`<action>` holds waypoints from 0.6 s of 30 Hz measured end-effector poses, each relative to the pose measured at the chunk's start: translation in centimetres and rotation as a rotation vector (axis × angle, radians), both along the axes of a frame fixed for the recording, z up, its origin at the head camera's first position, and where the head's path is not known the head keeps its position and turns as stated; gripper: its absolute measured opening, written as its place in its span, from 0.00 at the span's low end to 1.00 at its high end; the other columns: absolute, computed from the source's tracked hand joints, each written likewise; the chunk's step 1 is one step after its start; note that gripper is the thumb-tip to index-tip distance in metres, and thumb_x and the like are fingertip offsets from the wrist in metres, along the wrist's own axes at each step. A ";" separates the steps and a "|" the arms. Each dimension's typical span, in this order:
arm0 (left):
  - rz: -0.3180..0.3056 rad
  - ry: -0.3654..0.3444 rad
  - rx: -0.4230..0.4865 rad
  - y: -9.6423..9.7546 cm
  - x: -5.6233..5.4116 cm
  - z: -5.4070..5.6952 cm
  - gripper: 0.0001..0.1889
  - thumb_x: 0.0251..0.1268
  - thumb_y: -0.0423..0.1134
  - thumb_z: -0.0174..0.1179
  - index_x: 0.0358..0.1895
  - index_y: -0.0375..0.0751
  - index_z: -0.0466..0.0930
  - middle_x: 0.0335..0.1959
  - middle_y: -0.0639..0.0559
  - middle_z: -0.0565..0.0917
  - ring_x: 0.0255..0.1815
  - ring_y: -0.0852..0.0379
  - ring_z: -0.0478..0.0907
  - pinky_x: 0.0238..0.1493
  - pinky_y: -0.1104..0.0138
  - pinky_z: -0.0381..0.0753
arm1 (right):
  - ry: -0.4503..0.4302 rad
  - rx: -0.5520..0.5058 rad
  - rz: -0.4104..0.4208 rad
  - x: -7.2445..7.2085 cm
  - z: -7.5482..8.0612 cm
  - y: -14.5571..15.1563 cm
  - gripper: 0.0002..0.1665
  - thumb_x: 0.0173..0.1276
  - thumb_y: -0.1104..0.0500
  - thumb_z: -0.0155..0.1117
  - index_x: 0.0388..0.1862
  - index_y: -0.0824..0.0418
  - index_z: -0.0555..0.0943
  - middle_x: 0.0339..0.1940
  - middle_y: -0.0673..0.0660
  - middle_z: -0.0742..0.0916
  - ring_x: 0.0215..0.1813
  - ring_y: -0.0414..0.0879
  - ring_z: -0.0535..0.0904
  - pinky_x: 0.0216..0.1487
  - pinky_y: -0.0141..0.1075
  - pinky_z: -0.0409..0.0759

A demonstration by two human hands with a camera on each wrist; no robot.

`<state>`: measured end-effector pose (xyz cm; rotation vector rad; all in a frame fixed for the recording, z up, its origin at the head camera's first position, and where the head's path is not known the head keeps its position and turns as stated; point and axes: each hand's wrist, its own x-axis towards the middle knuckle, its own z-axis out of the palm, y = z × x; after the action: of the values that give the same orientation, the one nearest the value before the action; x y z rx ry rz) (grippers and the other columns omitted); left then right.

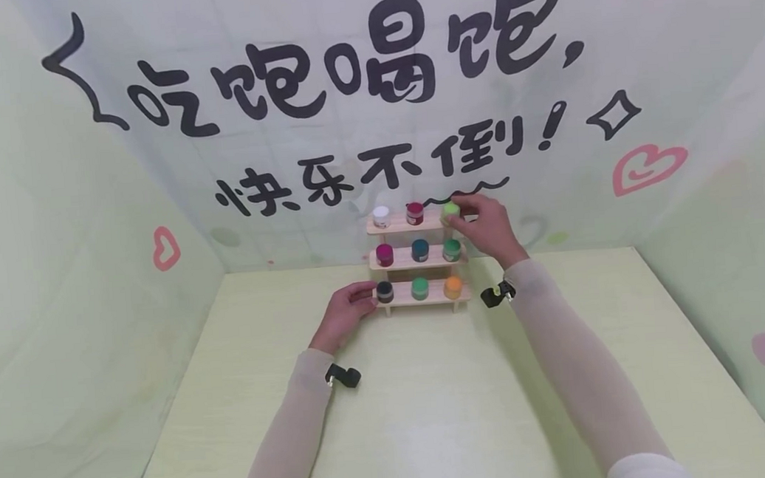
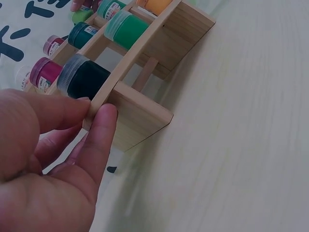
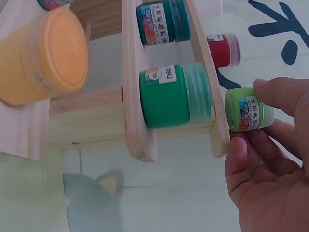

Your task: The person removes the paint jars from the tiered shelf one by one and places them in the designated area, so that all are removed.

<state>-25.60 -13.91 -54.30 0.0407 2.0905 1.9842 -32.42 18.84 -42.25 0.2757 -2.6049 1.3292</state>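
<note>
A three-tier wooden display rack (image 1: 403,297) bears several small paint jars. My right hand (image 1: 488,226) is at the right end of the top tier. Its fingers grip a light green paint jar (image 3: 243,110) by the lid, and the jar's base is at the tier board. With thumb and finger, my left hand (image 2: 58,150) pinches the left end of the bottom tier, beside a black paint jar (image 2: 83,77). An orange jar (image 1: 452,287) and a green jar (image 1: 420,289) share that tier. The middle tier holds a magenta jar (image 1: 384,254), a teal jar (image 1: 419,250) and a darker green jar (image 3: 176,95).
On the top tier are also a white jar (image 1: 381,217) and a dark red jar (image 1: 415,213). The rack stands at the back of a pale wooden table (image 1: 394,401), close to a printed cloth backdrop (image 1: 282,142). Cloth walls rise at both sides.
</note>
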 end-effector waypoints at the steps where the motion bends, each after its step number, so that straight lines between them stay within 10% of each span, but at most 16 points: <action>1: -0.006 0.004 0.000 0.0 -0.1 -0.1 0.25 0.69 0.28 0.66 0.69 0.37 0.79 0.66 0.37 0.83 0.64 0.46 0.84 0.63 0.65 0.90 | 0.003 -0.017 0.003 0.2 0.0 0.0 0.30 0.71 0.54 0.74 0.70 0.61 0.81 0.62 0.64 0.88 0.60 0.59 0.86 0.65 0.54 0.87; 18: -0.009 -0.014 0.019 0.1 -0.2 -0.1 0.25 0.69 0.27 0.65 0.69 0.39 0.80 0.65 0.38 0.83 0.60 0.50 0.85 0.62 0.65 0.90 | -0.003 -0.149 0.081 3.8 -0.4 -1.0 0.26 0.68 0.58 0.76 0.63 0.64 0.84 0.58 0.63 0.89 0.58 0.56 0.87 0.59 0.35 0.92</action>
<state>-25.80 -13.78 -54.38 0.0391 2.0596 1.9939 -28.61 17.84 -42.60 0.3578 -2.5053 1.5420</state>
